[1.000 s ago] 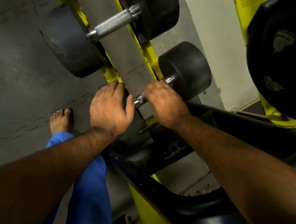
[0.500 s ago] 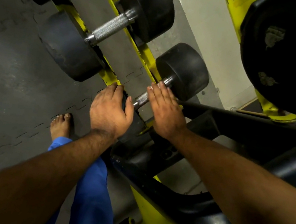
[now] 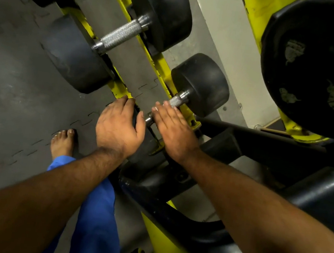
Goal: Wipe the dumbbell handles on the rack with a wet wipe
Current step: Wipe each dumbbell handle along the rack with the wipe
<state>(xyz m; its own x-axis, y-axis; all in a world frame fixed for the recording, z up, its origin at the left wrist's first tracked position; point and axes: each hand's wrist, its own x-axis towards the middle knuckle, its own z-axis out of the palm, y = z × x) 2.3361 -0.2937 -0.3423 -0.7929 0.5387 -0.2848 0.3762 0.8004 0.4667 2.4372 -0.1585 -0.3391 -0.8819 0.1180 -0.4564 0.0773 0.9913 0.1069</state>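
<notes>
We see a dim indoor scene with cool, flat light falling from above. The knurled handle (image 3: 122, 31) of the upper dumbbell catches the brightest highlight, and a faint sheen lies along the rounded black pad (image 3: 315, 189) at right. The black weight heads (image 3: 203, 84) lose nearly all surface detail in shadow. The forearms darken sharply toward the lower corners, where we note vignetting. The wide-angle lens bends the yellow rack rails (image 3: 160, 64) and stretches the forearms near the frame edges. The floor (image 3: 14, 91) shows soft, diffuse shadows. Focus is fair at the centre, though fine detail looks smeared and slightly noisy throughout.
</notes>
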